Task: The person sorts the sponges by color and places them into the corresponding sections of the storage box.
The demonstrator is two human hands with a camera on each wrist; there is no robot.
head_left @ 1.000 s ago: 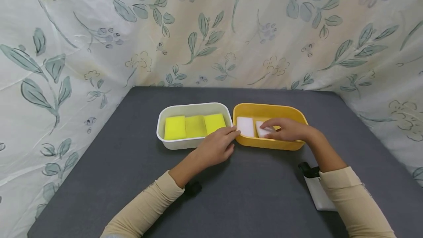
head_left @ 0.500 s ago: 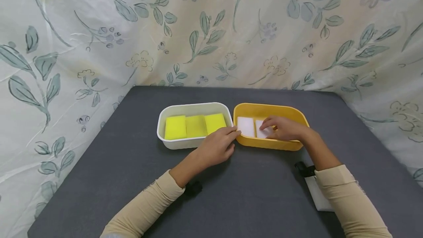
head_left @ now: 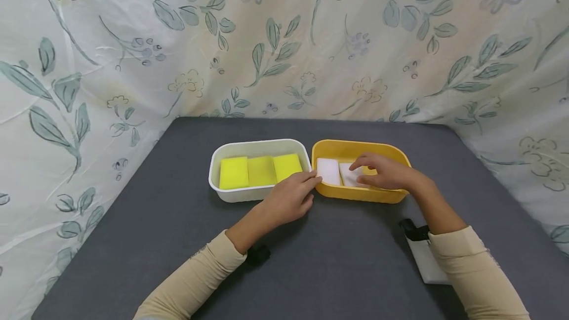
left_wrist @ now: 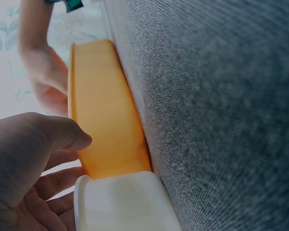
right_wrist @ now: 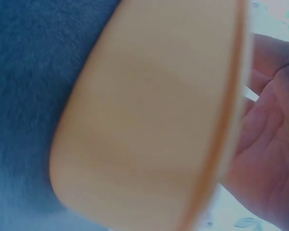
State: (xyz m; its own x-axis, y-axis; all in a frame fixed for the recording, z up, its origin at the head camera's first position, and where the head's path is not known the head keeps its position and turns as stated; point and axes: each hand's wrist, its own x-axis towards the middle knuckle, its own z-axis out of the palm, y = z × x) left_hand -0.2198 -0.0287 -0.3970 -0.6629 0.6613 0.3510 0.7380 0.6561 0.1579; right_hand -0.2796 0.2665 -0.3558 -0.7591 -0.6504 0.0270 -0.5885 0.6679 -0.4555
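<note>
In the head view my left hand [head_left: 291, 196] grips the near left corner of the orange container [head_left: 360, 195], beside the white container [head_left: 249, 195]. The left wrist view shows its thumb against the outer wall and its fingers at the rim. Two white sponges lie in the orange container: one [head_left: 328, 171] at the left end, another [head_left: 348, 174] right beside it. My right hand [head_left: 386, 172] reaches over the rim above the second sponge, thumb and fingers spread apart. The orange wall hides its fingertips in the right wrist view.
Three yellow sponges [head_left: 261, 171] stand in a row in the white container. A white flat object [head_left: 428, 260] lies partly under the right forearm on the dark table [head_left: 329, 260]. Behind the table hangs a flowered cloth [head_left: 284, 38].
The second white sponge, tilted under my right fingers earlier, now lies flat next to the first. My right fingers have spread and let go of it. The left hand stays put.
</note>
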